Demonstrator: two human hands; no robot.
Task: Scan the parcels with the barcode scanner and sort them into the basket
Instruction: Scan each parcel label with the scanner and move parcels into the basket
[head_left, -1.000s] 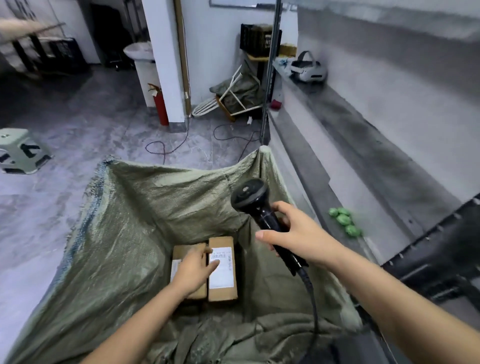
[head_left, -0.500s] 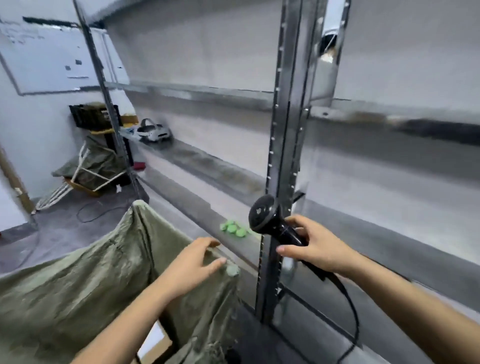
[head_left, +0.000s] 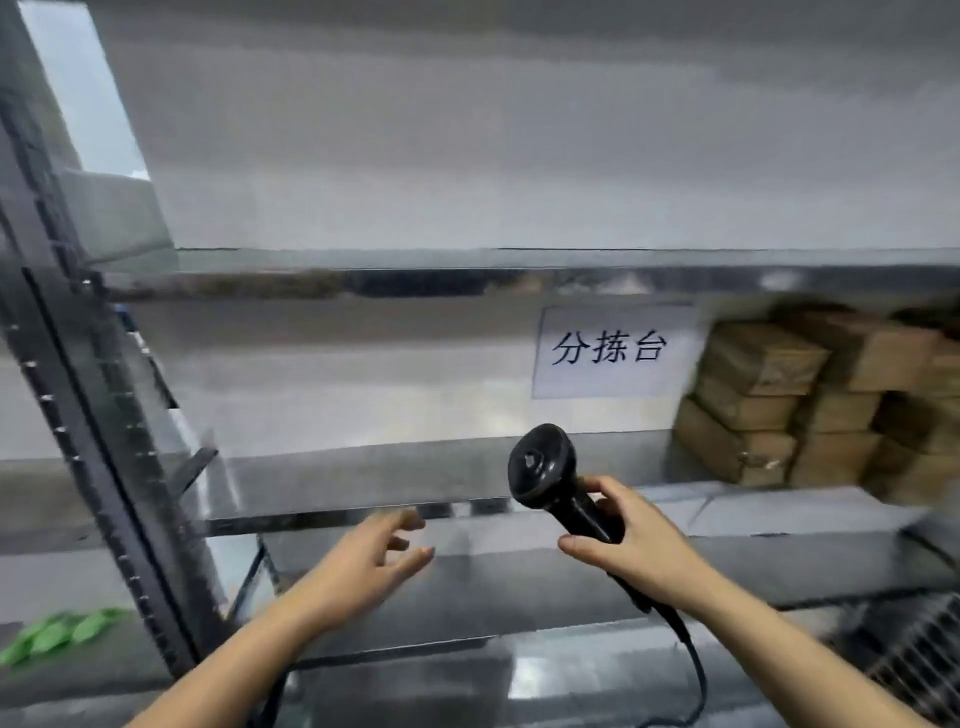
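The stacked parcels (head_left: 769, 410) sit on the shelf (head_left: 337, 473), at about two o'clock from both hands and well apart from them. The right hand (head_left: 628, 545) is nearer but grips the barcode scanner (head_left: 545, 467), whose head tilts toward eleven o'clock. The left hand (head_left: 363, 558), fingers spread and empty, would likely have to reach across.

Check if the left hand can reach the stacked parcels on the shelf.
Probably, not directly. The left hand is open and empty and the parcels sit exposed at the right end of the shelf, but the right hand gripping the barcode scanner lies between, so it would have to cross past.
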